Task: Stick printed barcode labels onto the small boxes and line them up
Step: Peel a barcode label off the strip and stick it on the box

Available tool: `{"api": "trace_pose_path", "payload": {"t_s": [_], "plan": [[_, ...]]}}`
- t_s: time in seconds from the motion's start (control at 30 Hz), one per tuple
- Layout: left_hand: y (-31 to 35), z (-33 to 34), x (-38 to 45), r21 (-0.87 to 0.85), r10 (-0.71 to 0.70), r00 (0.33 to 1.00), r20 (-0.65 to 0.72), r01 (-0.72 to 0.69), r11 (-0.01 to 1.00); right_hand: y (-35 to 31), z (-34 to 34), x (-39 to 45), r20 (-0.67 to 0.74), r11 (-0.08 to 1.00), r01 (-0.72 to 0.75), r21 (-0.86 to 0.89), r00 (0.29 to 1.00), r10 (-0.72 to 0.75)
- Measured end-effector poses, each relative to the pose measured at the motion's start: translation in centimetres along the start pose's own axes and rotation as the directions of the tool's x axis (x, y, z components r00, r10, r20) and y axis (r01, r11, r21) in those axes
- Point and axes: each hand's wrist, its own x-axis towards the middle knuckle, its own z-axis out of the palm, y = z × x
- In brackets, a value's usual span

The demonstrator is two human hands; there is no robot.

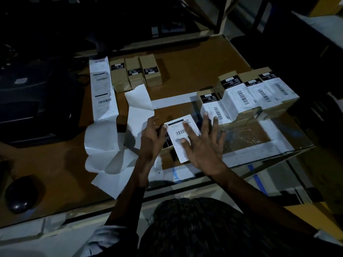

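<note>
Your right hand (204,143) lies flat in the centre of the frame, fingers (189,131) straight and spread wide, pressing a white barcode label (179,135) down onto the top of a small cardboard box (168,145). The forearm runs up from the lower right of the frame, wrist low, palm facing down. Your left hand (151,138) comes in from the lower centre and grips the left side of the same box, fingers curled around its edge, thumb touching the label's left margin.

That box sits on the brown worktop (185,71) just in front of you, at centre frame. Right of centre, four labelled boxes (246,95) stand in a tight row that runs toward the upper right, each touching its neighbour, white labels wrapped over their tops. At upper centre, three unlabelled boxes (135,73) stand side by side, well apart from the row.

A strip of printed labels (103,89) runs down the left of centre from a dark printer (37,101) at the left edge. Peeled white backing paper (115,145) curls in loose folds beside your left wrist. A dark computer mouse (20,193) rests at lower left.
</note>
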Motion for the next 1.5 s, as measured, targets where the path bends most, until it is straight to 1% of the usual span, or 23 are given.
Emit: {"api": "trace_pose_path", "payload": {"t_s": [0.07, 0.1, 0.2, 0.3, 0.37, 0.43, 0.5, 0.53, 0.6, 0.67, 0.73, 0.77, 0.83, 0.93, 1.0, 1.07, 1.17, 1.23, 1.3, 1.43, 1.5], "plan": [[0.3, 0.1, -0.2, 0.019, 0.011, 0.999, -0.034, -0.011, 1.000, 0.4, 0.0, 0.1, -0.013, 0.998, -0.053, 0.032, 0.999, 0.053], [0.5, 0.1, -0.2, 0.022, -0.001, 0.999, -0.043, 0.001, 1.000, -0.1, 0.0, 0.1, -0.003, 0.998, -0.053, 0.036, 0.999, 0.053], [0.6, 0.1, -0.2, 0.027, -0.018, 0.998, -0.055, 0.020, 0.999, -2.9, 0.8, -0.3, 0.028, 0.999, 0.036, -0.004, 0.999, -0.036], [0.2, 0.2, 0.0, 0.039, 0.006, 0.996, -0.087, -0.002, 0.999, -3.9, 1.3, -0.4, -0.021, 0.994, 0.108, -0.034, 0.994, -0.109], [0.1, 0.2, 0.0, 0.036, -0.005, 0.996, -0.087, 0.008, 0.999, -2.7, 0.8, 0.0, 0.008, 0.996, 0.077, -0.035, 0.997, -0.077], [0.2, 0.2, -0.1, 0.030, -0.027, 0.997, -0.074, 0.029, 0.999, -1.1, 0.0, 0.4, 0.026, 1.000, -0.003, -0.014, 1.000, 0.003], [0.4, 0.2, -0.2, 0.043, -0.045, 0.997, -0.066, 0.048, 0.998, 0.0, -0.5, 0.6, 0.021, 0.996, -0.077, 0.033, 0.997, 0.077], [0.6, 0.2, -0.3, 0.042, -0.052, 0.996, -0.067, 0.055, 0.998, 0.0, -0.5, 0.5, 0.018, 0.995, -0.089, 0.039, 0.996, 0.089], [0.6, 0.2, -0.2, 0.032, -0.061, 0.996, -0.064, 0.063, 0.998, -1.4, -0.1, 0.2, 0.030, 0.998, -0.056, 0.028, 0.998, 0.055], [0.5, 0.2, 0.0, 0.028, -0.052, 0.996, -0.073, 0.055, 0.998, -3.3, 0.5, -0.1, 0.041, 0.999, 0.026, 0.020, 0.999, -0.026], [0.3, 0.1, 0.0, 0.022, -0.033, 0.996, -0.080, 0.035, 0.999, -4.3, 1.0, -0.3, 0.023, 0.996, 0.094, -0.002, 0.995, -0.094], [0.3, 0.1, 0.0, 0.020, -0.033, 0.996, -0.077, 0.035, 0.999, -4.1, 1.0, -0.1, 0.016, 0.995, 0.101, -0.012, 0.995, -0.100], [0.5, 0.0, -0.3, 0.021, -0.047, 0.996, -0.072, 0.049, 0.999, -2.8, 0.6, 0.1, 0.027, 0.998, 0.059, -0.019, 0.998, -0.059], [0.7, 0.1, -0.3, 0.026, -0.074, 0.995, -0.069, 0.075, 0.997, -0.5, -0.2, 0.5, 0.034, 0.997, -0.071, -0.001, 0.997, 0.071], [0.7, 0.1, -0.2, 0.035, -0.092, 0.993, -0.077, 0.095, 0.995, -0.3, -0.2, 0.5, 0.037, 0.995, -0.103, 0.012, 0.994, 0.103], [0.7, 0.1, -0.1, 0.036, -0.086, 0.993, -0.078, 0.090, 0.995, -1.7, 0.3, 0.1, 0.044, 0.998, -0.052, 0.031, 0.998, 0.051], [0.6, 0.2, 0.0, 0.038, -0.059, 0.993, -0.100, 0.063, 0.997, -4.1, 1.3, -0.7, 0.026, 0.996, 0.087, 0.002, 0.996, -0.087], [0.5, 0.2, -0.1, 0.033, -0.050, 0.993, -0.104, 0.054, 0.998, -4.0, 1.3, -0.7, 0.011, 0.994, 0.107, -0.036, 0.994, -0.106], [0.6, 0.2, -0.2, 0.020, -0.070, 0.993, -0.090, 0.073, 0.997, -2.6, 0.7, -0.3, 0.028, 0.998, 0.059, -0.023, 0.998, -0.058], [0.7, 0.1, -0.1, 0.012, -0.138, 0.988, -0.073, 0.139, 0.990, 0.2, -0.2, 0.4, 0.002, 0.994, -0.113, 0.005, 0.994, 0.113], [0.7, 0.2, 0.0, 0.009, -0.143, 0.987, -0.072, 0.144, 0.990, -0.2, -0.1, 0.4, 0.014, 0.994, -0.108, 0.021, 0.994, 0.108]]}}
